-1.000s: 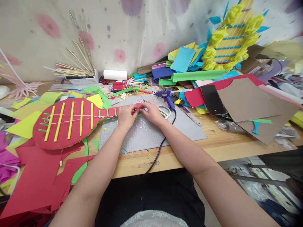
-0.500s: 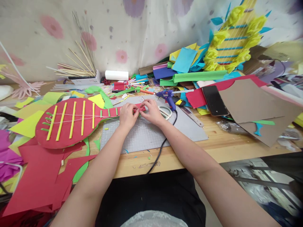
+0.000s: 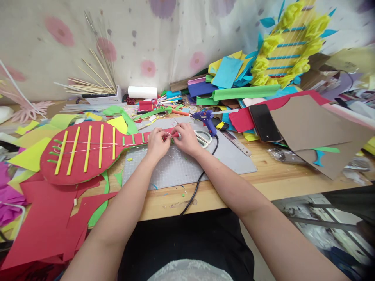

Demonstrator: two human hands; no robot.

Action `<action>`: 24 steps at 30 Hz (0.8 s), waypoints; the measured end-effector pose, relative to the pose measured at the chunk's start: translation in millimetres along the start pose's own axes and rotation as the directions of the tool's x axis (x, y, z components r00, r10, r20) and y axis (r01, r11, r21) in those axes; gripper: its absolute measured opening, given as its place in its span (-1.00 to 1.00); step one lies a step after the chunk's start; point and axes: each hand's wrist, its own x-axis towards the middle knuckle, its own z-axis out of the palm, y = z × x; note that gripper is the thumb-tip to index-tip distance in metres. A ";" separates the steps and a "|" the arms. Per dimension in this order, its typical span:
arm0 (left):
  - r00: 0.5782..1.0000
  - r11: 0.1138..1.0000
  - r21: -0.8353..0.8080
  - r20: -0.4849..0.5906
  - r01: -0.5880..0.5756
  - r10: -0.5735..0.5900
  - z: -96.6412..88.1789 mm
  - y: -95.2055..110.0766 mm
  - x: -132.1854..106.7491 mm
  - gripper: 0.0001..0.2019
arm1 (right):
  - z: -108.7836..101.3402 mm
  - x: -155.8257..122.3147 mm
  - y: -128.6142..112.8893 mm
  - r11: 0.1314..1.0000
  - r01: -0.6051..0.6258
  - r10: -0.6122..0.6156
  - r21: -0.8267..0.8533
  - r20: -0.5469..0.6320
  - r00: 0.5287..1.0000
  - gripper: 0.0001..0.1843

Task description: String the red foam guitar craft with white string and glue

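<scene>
A red lute-shaped craft instrument (image 3: 79,156) lies at the left, with yellow strips across its body and short green strips on its neck. Thin white string (image 3: 140,148) runs over it, from the body towards the neck's far end, and a loose loop hangs under my hands. At that end my left hand (image 3: 158,143) pinches the string, fingertips together. Right beside it, my right hand (image 3: 186,138) has thumb and finger closed on the string too, against the red tip. The fingers partly hide what lies between them.
Under my hands is a grey cutting mat (image 3: 222,164). White-handled scissors (image 3: 203,138), a purple glue gun (image 3: 206,119) with black cord and a metal ruler (image 3: 237,143) lie to the right. Red paper (image 3: 43,218), a phone (image 3: 265,123), cardboard (image 3: 316,125) and a yellow-flowered instrument (image 3: 287,50) surround them.
The whole view has shifted slightly. Both hands stay together at the neck's end, with only small movements of the fingers.
</scene>
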 end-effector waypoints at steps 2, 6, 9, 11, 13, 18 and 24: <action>1.000 1.000 -0.007 -0.006 0.008 -0.008 0.1 -0.5 0.4 -0.89 | -1.1 -0.6 -0.5 0.999 0.026 -0.026 -0.036 -0.002 1.000 -0.86; 1.000 0.999 -0.033 -0.011 0.022 -0.022 0.5 -1.4 1.5 -0.90 | -3.3 -0.6 -3.1 0.993 0.053 -0.054 -0.109 0.000 0.999 -0.87; 0.999 0.999 -0.039 -0.017 0.026 -0.027 1.1 -2.2 1.8 -0.91 | -4.2 -0.2 -4.6 0.988 0.070 -0.069 -0.135 0.014 0.998 -0.88; 1.000 0.999 -0.038 -0.017 0.017 -0.018 1.5 -2.9 1.5 -0.91 | -3.9 0.3 -4.4 0.988 0.071 -0.068 -0.137 0.027 0.997 -0.90; 1.000 0.999 -0.038 -0.022 0.008 -0.008 1.5 -3.5 1.1 -0.91 | -3.2 0.7 -2.7 0.990 0.058 -0.054 -0.129 0.034 0.998 -0.90; 0.999 1.000 -0.028 -0.040 0.014 -0.015 0.4 -4.6 0.5 -0.92 | -3.3 0.9 4.4 0.989 0.003 -0.002 -0.146 0.008 1.000 -0.93; 0.999 1.000 -0.023 -0.044 0.020 -0.021 -0.1 -5.2 0.9 -0.91 | -6.3 -0.2 2.2 0.992 0.028 -0.028 -0.126 0.003 1.000 -0.84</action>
